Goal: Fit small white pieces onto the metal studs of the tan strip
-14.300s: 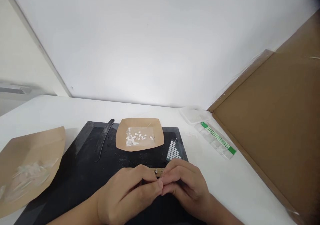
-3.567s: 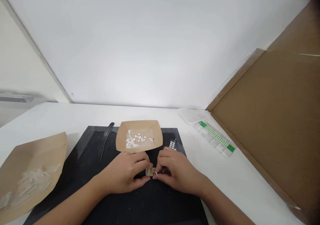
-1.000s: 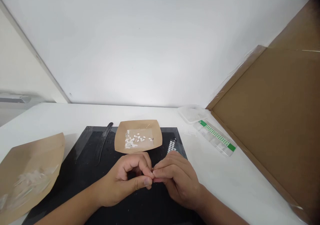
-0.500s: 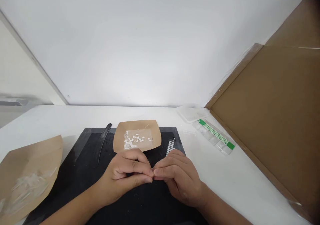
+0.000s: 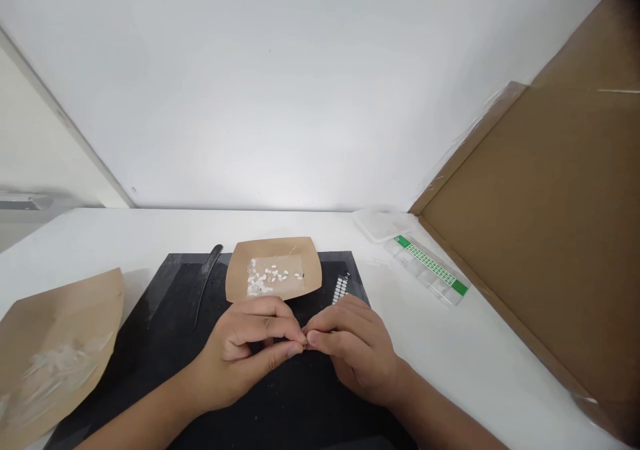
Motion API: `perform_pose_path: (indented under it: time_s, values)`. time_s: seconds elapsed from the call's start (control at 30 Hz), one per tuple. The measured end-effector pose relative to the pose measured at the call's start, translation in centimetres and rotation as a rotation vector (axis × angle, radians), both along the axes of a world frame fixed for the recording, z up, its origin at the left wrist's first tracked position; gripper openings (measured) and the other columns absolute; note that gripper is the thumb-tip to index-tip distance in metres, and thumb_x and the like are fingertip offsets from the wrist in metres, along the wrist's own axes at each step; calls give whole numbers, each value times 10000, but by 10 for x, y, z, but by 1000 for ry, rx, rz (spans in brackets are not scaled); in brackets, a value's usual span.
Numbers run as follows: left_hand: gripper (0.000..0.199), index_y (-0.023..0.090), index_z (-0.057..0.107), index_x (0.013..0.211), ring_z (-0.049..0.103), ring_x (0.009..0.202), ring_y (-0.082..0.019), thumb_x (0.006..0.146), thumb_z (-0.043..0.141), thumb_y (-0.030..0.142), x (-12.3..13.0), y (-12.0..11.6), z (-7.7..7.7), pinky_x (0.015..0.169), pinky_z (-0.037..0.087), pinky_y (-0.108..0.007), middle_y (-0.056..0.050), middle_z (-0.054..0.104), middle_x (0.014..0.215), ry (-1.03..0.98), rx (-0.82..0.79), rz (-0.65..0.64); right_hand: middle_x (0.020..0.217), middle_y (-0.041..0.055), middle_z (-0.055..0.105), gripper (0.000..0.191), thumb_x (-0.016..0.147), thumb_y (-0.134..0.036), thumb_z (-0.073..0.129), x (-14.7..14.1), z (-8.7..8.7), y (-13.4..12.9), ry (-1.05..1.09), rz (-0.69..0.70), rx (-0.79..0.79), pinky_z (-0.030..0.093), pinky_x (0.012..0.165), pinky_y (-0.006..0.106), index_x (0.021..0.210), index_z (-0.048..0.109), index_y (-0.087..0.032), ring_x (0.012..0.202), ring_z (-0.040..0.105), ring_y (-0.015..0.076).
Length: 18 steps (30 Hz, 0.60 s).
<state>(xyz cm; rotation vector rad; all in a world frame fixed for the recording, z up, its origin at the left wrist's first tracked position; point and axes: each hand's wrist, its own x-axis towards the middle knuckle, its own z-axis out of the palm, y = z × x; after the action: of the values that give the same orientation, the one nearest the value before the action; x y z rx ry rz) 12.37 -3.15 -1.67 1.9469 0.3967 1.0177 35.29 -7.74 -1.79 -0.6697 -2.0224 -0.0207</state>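
Observation:
My left hand (image 5: 255, 343) and my right hand (image 5: 353, 347) meet fingertip to fingertip over the black mat (image 5: 285, 410). Both are closed in a pinch around something tiny, mostly hidden by the fingers and too small to name. Just beyond the left hand stands a brown paper tray (image 5: 313, 270) holding small white oval pieces (image 5: 257, 283). Partly behind my right hand lies a strip of white oval stickers (image 5: 340, 289) on the mat.
On the mat's left is a dark slender tool (image 5: 205, 283). A larger paper tray (image 5: 75, 303) with clear thin pieces stands at far left. To the right are a green-labelled clear packet (image 5: 430, 267), a translucent lid-like piece (image 5: 380, 225) and a cardboard wall (image 5: 540, 237).
The fingertips have shifted slightly, and a small bit now shows between them. The view has moved a little; the trays and other objects stay in place.

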Motion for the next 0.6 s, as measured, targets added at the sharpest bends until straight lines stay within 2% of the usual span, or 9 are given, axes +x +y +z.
perform_pose_path:
  time_s: [0.13, 0.33, 0.6]
  values:
    - [132, 178, 808, 969, 698, 730, -160, 979, 693, 114, 1, -2, -1, 674, 567, -272, -67, 744, 834, 2, 14, 49, 932, 58, 793, 147, 1059, -68, 567, 0, 0, 0, 13, -2, 13, 457, 684, 310, 1031, 660, -178, 750, 684, 144]
    - [103, 178, 817, 937, 636, 602, -126, 920, 737, 116, 5, -4, -7, 499, 470, -213, -77, 756, 815, -39, -44, 110, 967, 67, 799, 151, 1031, -57, 598, 2, -2, 0, -13, 11, -1, 477, 693, 322, 1064, 661, -190, 778, 716, 164]
    - [89, 174, 812, 914, 635, 598, -122, 884, 769, 102, 7, -3, -10, 494, 463, -202, -66, 766, 776, -92, -77, 114, 955, 78, 807, 133, 1031, -54, 610, 1, -1, 0, -3, 18, 2, 471, 676, 316, 1054, 656, -176, 768, 722, 160]
